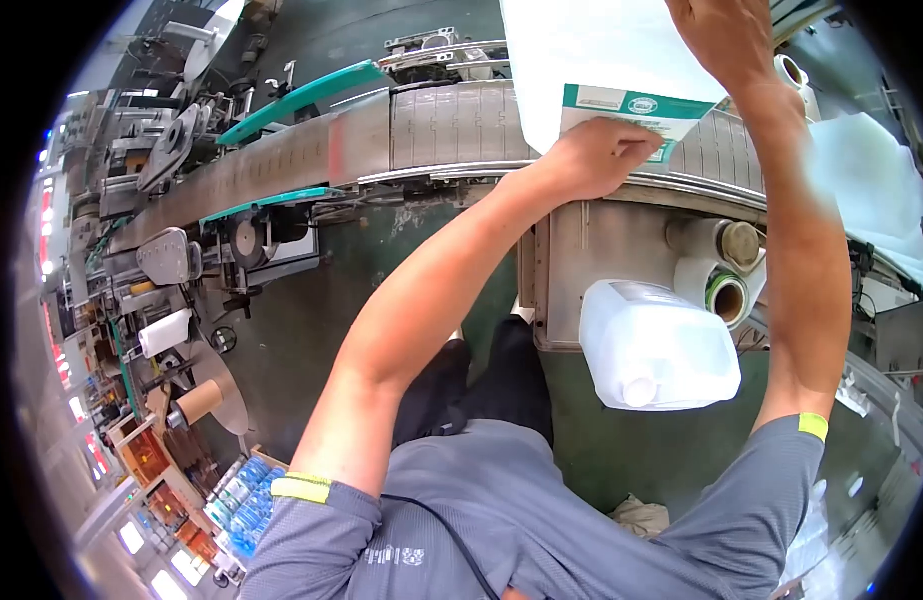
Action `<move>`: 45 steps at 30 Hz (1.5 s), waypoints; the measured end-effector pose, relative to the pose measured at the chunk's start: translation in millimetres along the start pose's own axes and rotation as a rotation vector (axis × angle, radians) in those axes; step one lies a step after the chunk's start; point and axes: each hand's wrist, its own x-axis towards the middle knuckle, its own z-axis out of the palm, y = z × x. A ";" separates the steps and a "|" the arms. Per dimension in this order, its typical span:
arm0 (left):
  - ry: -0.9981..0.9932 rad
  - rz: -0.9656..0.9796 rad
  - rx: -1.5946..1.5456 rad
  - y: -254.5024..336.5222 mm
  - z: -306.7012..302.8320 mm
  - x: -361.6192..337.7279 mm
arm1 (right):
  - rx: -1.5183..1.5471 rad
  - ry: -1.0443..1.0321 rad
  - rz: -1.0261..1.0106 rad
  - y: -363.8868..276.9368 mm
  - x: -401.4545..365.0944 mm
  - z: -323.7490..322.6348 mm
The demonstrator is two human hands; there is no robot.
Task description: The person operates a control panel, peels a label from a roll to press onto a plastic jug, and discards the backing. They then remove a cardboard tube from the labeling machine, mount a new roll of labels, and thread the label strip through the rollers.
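Where the frame starts at far left, it's machinery (166, 160), with a white roll (164, 333) and a brown roll (201, 400) below it. Blue bottles (249, 505) stand grouped at lower left. Two green rails (301, 100) flank the metal conveyor (451, 125), which runs up toward the right.

Center-right: big white container (601, 45) over the conveyor, top cut by the frame. Can't tell if it rests on the belt. Green-and-white label (636, 105) is on its near lower part. Left hand (603, 160) is on the label's lower part, fingers bent together, not spread; can't tell if they pinch the edge or just press.

Below the conveyor, a translucent capped jug (661, 350) sits tilted, cap toward the person, well apart from both hands. Support under it unclear. Rolls (726, 298) are just beside it, on the upper right.

Right hand (721, 40) is at the container's upper right side. Fingers run out of frame, grip can't be told. Far right, a pale translucent sheet or bag (866, 190) lies beyond the right forearm.
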 end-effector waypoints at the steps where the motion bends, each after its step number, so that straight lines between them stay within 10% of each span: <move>1: -0.077 -0.028 -0.082 -2.9 -6.0 4.6 | -0.008 0.014 0.001 -0.8 1.2 0.3; 12: -0.013 -0.290 0.306 13.3 -26.4 -6.4 | -0.006 -0.139 0.185 15.2 9.9 11.8; 20: -0.064 0.034 0.294 -0.6 25.0 45.6 | 0.024 -0.145 0.257 29.4 17.9 21.6; 27: -0.082 -0.190 0.109 -11.7 -71.2 -26.7 | 0.081 -0.059 0.254 8.4 2.3 2.6; 28: 0.003 -0.482 0.321 -2.9 -85.7 -37.0 | 0.070 -0.064 0.249 11.7 -2.1 -1.1; 31: 0.274 -0.252 0.467 -43.8 -101.0 -58.9 | 0.950 0.315 0.596 12.8 -29.8 -6.1; 34: 0.284 -0.080 0.339 -25.8 -82.1 -65.7 | 1.102 0.374 1.211 31.0 -87.0 -12.7; 37: 0.417 0.067 0.084 -4.0 -58.1 -68.6 | 1.548 -0.062 1.423 10.5 -138.3 12.9; 39: 0.480 0.124 0.005 1.6 -56.5 -61.8 | 1.663 0.095 1.536 6.5 -162.8 30.1; 40: 0.500 0.189 -0.034 0.8 -59.7 -61.9 | 1.713 0.049 1.512 8.5 -168.5 23.8; 43: 0.608 0.134 0.022 3.9 -54.8 -62.2 | 0.673 -0.450 0.553 -10.5 -161.8 27.6; 45: 0.654 0.116 0.044 9.8 -79.5 -74.5 | 0.678 -0.507 0.624 -37.0 -137.6 25.0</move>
